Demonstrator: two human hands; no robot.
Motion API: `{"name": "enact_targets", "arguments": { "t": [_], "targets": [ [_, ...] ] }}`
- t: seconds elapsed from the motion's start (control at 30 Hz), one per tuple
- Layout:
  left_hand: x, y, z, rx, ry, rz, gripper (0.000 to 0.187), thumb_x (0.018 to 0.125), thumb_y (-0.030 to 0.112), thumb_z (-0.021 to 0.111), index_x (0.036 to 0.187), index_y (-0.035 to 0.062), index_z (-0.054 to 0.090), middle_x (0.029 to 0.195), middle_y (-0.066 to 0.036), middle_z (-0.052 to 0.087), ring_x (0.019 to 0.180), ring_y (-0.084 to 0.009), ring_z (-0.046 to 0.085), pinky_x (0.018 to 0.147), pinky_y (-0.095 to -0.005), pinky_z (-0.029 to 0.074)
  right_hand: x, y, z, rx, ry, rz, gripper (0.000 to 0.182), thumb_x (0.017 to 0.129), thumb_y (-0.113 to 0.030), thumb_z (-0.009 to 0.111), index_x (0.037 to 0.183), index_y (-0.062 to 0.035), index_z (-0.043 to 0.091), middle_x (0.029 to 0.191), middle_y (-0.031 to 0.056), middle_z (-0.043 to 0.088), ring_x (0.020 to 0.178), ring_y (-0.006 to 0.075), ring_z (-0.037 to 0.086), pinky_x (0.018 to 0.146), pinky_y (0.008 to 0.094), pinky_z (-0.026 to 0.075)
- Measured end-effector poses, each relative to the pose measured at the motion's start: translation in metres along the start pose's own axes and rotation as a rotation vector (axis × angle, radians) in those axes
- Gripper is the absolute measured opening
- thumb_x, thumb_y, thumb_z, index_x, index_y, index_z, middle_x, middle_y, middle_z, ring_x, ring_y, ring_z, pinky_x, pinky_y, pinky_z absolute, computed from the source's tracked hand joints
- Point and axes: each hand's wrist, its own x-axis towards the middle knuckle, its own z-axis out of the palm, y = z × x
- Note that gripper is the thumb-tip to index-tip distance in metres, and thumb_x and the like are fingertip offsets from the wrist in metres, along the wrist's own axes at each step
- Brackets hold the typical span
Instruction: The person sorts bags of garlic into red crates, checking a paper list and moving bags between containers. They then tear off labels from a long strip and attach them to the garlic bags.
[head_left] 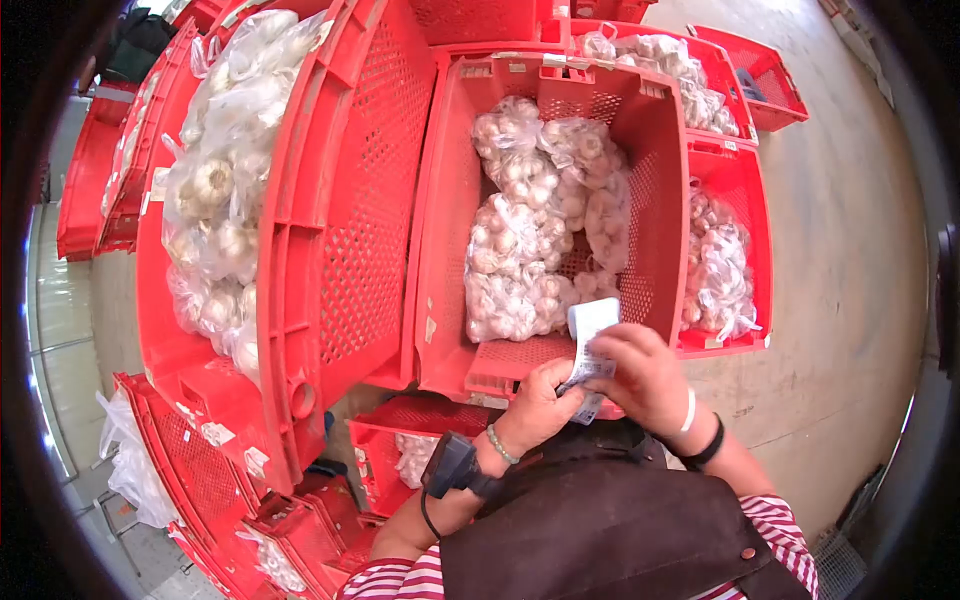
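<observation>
A printed white label strip (594, 345) is folded between my two hands, in front of my apron. My left hand (540, 408) pinches its lower left edge between thumb and fingers. Curled around the right side of the strip is my right hand (648, 378), its thumb and fingertips closed on it. Just beyond my hands stands a red plastic crate (655, 215) holding several clear bags of garlic (515, 240) along its left and far sides. The near right part of its perforated floor shows.
A tall red crate (365, 190) wall rises on the left, beside a crate full of bagged garlic (225, 190). More garlic crates stand right (757, 240) and at the back. Below left are other crates (190, 450) and a white plastic bag (138, 470).
</observation>
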Motion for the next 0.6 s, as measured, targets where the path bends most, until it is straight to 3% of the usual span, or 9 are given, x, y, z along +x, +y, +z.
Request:
{"name": "enact_targets", "arguments": {
  "t": [0.07,0.13,0.2,0.27,0.33,0.37,0.47,0.53,0.6],
  "targets": [
    [-0.004,0.003,-0.019,0.176,0.040,0.078,0.023,0.081,-0.001,0.053,0.102,-0.0006,0.060,0.090,-0.004,0.060,0.084,-0.0114,0.056,0.075,-0.0265,0.046,0.016,0.010,0.032,0.017,0.032,-0.138,0.026,0.067,-0.006,0.069,0.092,-0.0040,0.061,0.084,0.0119,0.059,0.078,0.0303,0.059,0.068,0.0367,0.049],
    [-0.010,0.000,-0.040,0.231,0.119,0.127,0.022,0.077,-0.002,0.053,0.099,-0.0012,0.059,0.087,-0.006,0.059,0.082,-0.0129,0.056,0.073,-0.0262,0.045,0.032,0.011,0.051,0.093,-0.057,-0.129,0.023,0.069,-0.008,0.068,0.090,-0.0037,0.061,0.080,0.0124,0.059,0.074,0.0303,0.059,0.066,0.0363,0.049],
    [-0.019,-0.004,-0.064,0.306,0.116,0.036,0.019,0.078,-0.002,0.053,0.096,-0.0015,0.059,0.086,-0.006,0.059,0.079,-0.0131,0.056,0.071,-0.0261,0.045,0.047,0.012,0.067,0.158,-0.135,-0.071,0.023,0.069,-0.008,0.068,0.090,-0.0033,0.061,0.079,0.0128,0.059,0.074,0.0301,0.060,0.065,0.0360,0.049],
    [-0.027,-0.011,-0.079,0.288,0.137,0.042,0.018,0.080,-0.003,0.051,0.096,-0.0014,0.058,0.086,-0.004,0.059,0.078,-0.0109,0.055,0.069,-0.0253,0.045,0.064,0.009,0.082,0.217,-0.218,-0.012,0.022,0.070,-0.008,0.068,0.090,-0.0029,0.060,0.079,0.0132,0.060,0.073,0.0298,0.060,0.064,0.0358,0.049],
    [-0.034,-0.012,-0.090,0.037,0.245,-0.037,0.016,0.078,0.001,0.052,0.093,-0.0016,0.056,0.081,-0.011,0.059,0.076,-0.0206,0.059,0.069,-0.0323,0.046,0.080,0.002,0.100,0.293,-0.187,-0.072,0.019,0.071,-0.009,0.068,0.088,-0.0034,0.061,0.081,0.0124,0.061,0.073,0.0290,0.060,0.063,0.0354,0.049],
    [-0.039,-0.011,-0.094,-0.133,0.275,-0.085,0.016,0.080,0.001,0.051,0.095,-0.0014,0.055,0.080,-0.008,0.058,0.075,-0.0122,0.056,0.067,-0.0288,0.046,0.088,-0.005,0.103,0.302,-0.205,-0.055,0.015,0.072,-0.009,0.068,0.085,-0.0044,0.063,0.078,0.0119,0.061,0.071,0.0293,0.060,0.062,0.0351,0.050],
    [-0.046,-0.012,-0.116,-0.094,0.267,-0.108,0.018,0.081,0.001,0.051,0.098,-0.0013,0.055,0.081,-0.006,0.059,0.076,-0.0087,0.054,0.066,-0.0267,0.045,0.100,-0.007,0.119,0.263,-0.280,-0.101,0.017,0.072,-0.006,0.070,0.087,-0.0029,0.063,0.078,0.0118,0.061,0.074,0.0276,0.061,0.065,0.0331,0.050],
    [-0.048,-0.015,-0.128,-0.049,0.260,-0.094,0.019,0.080,0.001,0.052,0.099,-0.0016,0.055,0.080,-0.006,0.059,0.074,-0.0097,0.054,0.065,-0.0273,0.045,0.106,-0.007,0.131,0.236,-0.287,-0.132,0.013,0.077,-0.007,0.068,0.086,-0.0002,0.062,0.076,0.0097,0.062,0.072,0.0221,0.062,0.062,0.0320,0.050],
    [-0.049,-0.014,-0.135,-0.036,0.257,-0.104,0.018,0.079,0.001,0.053,0.096,-0.0026,0.055,0.080,-0.008,0.060,0.074,-0.0112,0.055,0.065,-0.0279,0.045,0.107,0.008,0.151,0.563,-0.337,0.171,0.011,0.079,-0.010,0.065,0.085,-0.0013,0.063,0.073,0.0071,0.063,0.064,0.0169,0.060,0.058,0.0301,0.048]
  ]
}}
